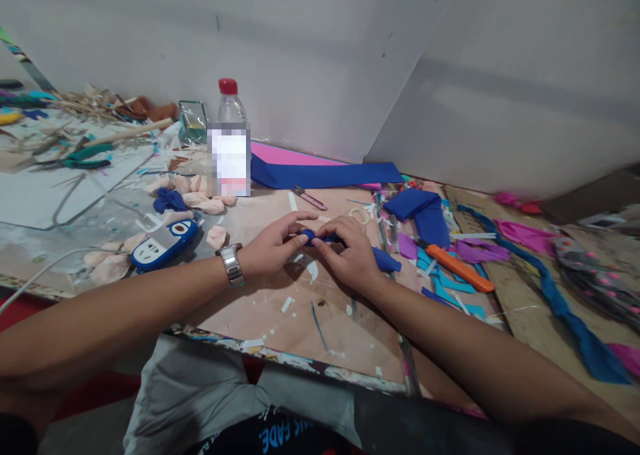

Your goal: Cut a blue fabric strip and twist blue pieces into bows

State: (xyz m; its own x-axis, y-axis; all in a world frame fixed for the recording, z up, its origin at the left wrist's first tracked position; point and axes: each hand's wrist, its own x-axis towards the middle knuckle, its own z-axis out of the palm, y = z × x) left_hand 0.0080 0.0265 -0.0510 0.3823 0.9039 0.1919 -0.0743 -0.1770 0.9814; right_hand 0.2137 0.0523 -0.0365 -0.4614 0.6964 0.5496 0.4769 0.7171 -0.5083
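Both hands meet over the middle of the table around a strip of dark blue fabric or foam (385,259); I cannot tell the material. My left hand (273,243), with a metal watch (232,265) on the wrist, pinches one bunched end between thumb and fingers. My right hand (349,249) is closed on the same strip, and its loose tail sticks out to the right beneath the palm. Part of the strip is hidden by the fingers. Just beyond the hands lie small pink thread snips (311,199). A longer flat blue strip (330,175) lies along the wall.
Left are a blue-and-white power strip (165,245), peach-coloured pieces (205,201), green-handled pliers (83,156) and scraps. A red-capped bottle (233,108) stands behind. Right are an orange utility knife (460,268), a folded blue strip (420,215) and cut scraps. The table's front edge (300,365) is near my lap.
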